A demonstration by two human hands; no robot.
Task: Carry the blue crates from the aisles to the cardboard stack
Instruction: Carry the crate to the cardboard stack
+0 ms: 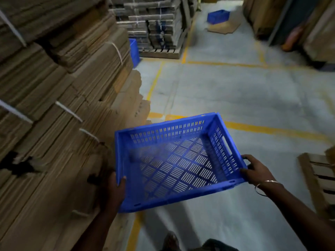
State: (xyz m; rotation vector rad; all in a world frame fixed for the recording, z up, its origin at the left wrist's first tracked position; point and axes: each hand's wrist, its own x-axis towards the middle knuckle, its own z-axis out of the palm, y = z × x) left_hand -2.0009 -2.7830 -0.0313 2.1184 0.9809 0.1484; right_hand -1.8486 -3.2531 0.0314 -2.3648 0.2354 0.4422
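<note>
Blue crate (174,160) held between 2 hands — left hand (116,187) and right hand (255,171) gripping opposite rims.

Three blue crates show: one held crate (174,160) at six o'clock, one far crate (218,16) on the floor at one o'clock, and one half-hidden crate (134,51) at eleven o'clock beside the cardboard. Two hands grip the held one, left hand (116,187) and right hand (255,170). One bangle (266,186) circles the right wrist.
</note>
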